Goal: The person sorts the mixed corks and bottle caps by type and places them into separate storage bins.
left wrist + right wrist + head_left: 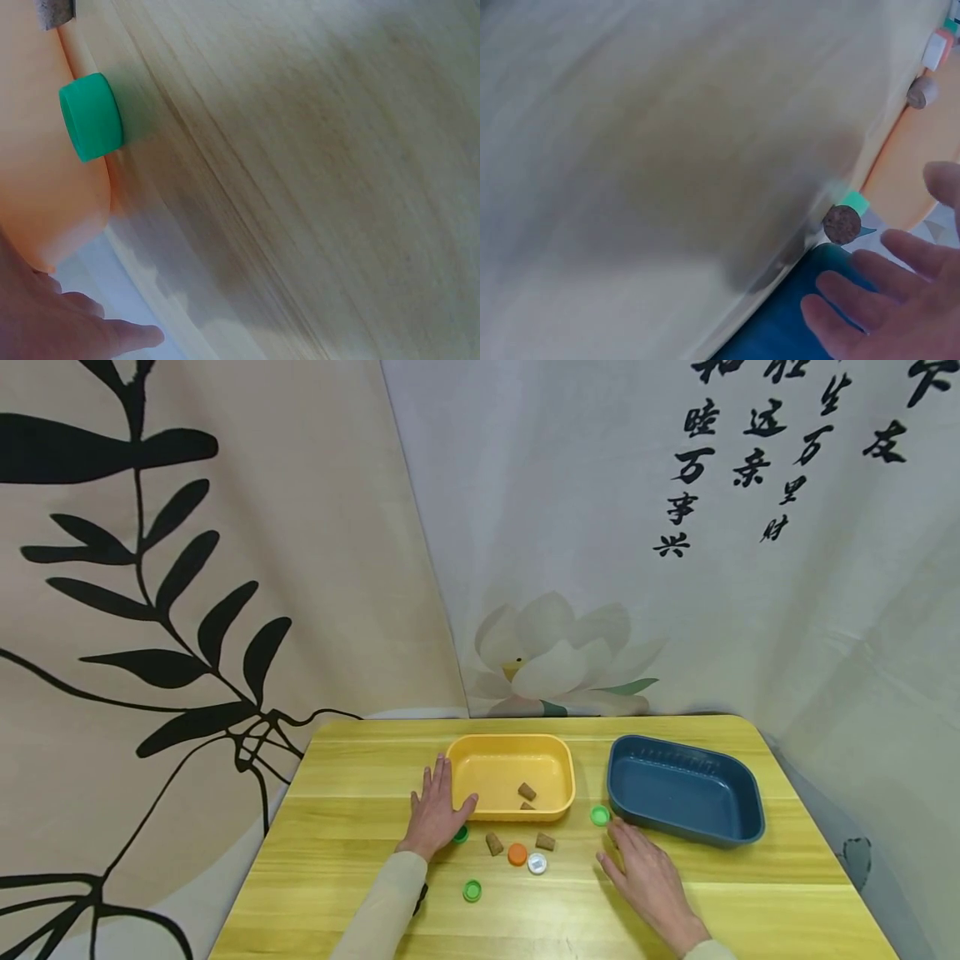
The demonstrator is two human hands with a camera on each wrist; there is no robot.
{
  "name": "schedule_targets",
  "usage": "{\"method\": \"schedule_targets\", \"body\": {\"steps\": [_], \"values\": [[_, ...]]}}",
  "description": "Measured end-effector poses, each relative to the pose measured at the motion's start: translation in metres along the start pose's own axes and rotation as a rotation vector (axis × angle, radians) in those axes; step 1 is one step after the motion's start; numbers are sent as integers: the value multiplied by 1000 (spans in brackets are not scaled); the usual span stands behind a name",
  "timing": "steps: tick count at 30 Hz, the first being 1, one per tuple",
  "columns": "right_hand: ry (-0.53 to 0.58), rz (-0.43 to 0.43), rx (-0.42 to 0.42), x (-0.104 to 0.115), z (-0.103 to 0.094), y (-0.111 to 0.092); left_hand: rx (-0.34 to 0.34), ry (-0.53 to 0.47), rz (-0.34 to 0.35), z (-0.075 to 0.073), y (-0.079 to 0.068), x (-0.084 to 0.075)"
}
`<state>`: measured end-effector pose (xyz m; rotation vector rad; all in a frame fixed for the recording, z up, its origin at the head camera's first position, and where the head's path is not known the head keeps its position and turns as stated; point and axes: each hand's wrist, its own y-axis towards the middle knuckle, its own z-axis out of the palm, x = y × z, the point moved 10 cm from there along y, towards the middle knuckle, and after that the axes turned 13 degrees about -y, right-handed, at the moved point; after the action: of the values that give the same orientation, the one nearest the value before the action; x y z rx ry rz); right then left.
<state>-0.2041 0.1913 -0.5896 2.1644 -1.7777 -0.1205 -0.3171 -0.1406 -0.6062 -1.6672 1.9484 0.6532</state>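
Note:
My left hand (435, 814) lies over the left side of the yellow tray (573, 777), fingers straight and thumb spread at its front rim. Two corks (527, 791) are inside that tray. A green bottle cap (94, 116) stands close to the tray wall by this hand, partly covered in the head view. My right hand (647, 875) hovers at the front left corner of the blue tray (686, 837), fingers loosely extended and holding nothing. Near its fingertips are a green cap (600, 815) and a cork (842, 224), which the hand hides in the head view.
In front of the yellow tray lie two more corks (494, 844), an orange cap (517, 854), a white cap (537, 863) and another green cap (472, 891). The wooden table (300, 893) backs onto printed curtains (337, 568).

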Motion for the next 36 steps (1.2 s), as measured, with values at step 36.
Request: {"method": "schedule_targets", "body": {"steps": [36], "values": [[-159, 93, 73, -11, 8, 5, 3, -22, -2, 0, -1, -1]]}}
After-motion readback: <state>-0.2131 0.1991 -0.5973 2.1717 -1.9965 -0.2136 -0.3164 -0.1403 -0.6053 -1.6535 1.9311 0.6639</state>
